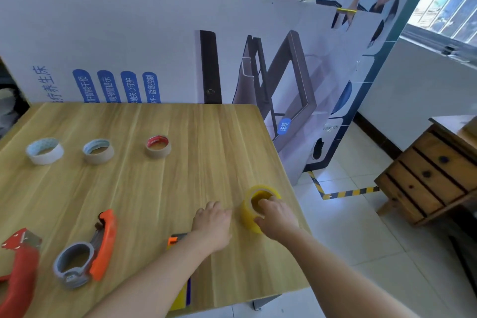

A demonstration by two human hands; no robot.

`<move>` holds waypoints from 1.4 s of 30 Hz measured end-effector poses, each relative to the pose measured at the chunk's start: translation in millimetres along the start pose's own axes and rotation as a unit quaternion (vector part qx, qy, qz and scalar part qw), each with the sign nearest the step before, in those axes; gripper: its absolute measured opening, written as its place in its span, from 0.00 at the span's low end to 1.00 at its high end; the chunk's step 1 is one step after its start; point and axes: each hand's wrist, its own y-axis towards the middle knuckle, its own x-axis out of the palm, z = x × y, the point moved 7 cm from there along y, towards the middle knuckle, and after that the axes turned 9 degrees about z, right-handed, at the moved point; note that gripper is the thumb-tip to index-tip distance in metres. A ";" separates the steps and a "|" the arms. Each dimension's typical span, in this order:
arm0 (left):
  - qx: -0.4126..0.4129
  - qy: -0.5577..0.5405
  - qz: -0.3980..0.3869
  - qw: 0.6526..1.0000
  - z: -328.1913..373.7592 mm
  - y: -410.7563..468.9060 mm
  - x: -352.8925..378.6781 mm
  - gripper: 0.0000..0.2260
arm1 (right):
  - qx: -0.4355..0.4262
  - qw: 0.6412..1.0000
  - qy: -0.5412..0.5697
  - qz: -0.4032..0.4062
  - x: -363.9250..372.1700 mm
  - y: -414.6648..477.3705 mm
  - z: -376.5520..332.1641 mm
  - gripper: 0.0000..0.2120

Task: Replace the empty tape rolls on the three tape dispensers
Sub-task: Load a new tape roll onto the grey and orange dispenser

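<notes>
I observe the right hand [277,217] at the lower right of the frame, fingers [265,202] hooked into the core of the yellow tape roll [249,210] and thumb on its outer wall, holding it as it stands on the table [180,162] near the right edge. The left hand [213,222] lies just beside the roll, palm down; I cannot tell how its fingers are set. Its forearm covers most of the third dispenser [178,239]. At lower left I note the orange dispenser [87,248] carrying a grey core, and the red dispenser [19,266] at the frame edge. Three spent cores [98,151] sit in a row at centre left.
</notes>
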 end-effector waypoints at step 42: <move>-0.088 -0.747 0.132 0.646 5.6 105.3 -127.0 0.43 | 0.046 0.823 0.564 -0.056 -96.1 97.4 11.0 0.09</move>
